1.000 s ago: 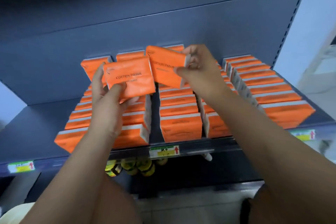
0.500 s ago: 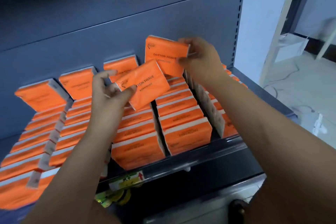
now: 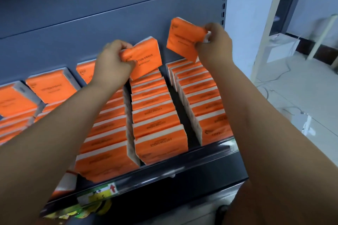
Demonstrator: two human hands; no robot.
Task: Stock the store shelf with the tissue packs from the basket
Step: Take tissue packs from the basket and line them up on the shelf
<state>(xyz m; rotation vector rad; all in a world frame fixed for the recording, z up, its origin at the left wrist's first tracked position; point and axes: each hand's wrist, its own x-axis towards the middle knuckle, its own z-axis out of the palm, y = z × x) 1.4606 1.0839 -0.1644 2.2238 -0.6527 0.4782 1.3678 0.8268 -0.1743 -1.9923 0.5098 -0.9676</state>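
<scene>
Gripping one tissue pack each, the left hand [image 3: 111, 64] is clutching the left pack [image 3: 146, 58] over the back of the middle row [image 3: 157, 115]. The right hand [image 3: 214, 45] is pinching the right pack [image 3: 184, 38] near the shelf's [image 3: 182, 168] right rear corner. Each should be going down upright, snug behind its row. Half a second ago the packs were close together; now they are spreading apart.
</scene>
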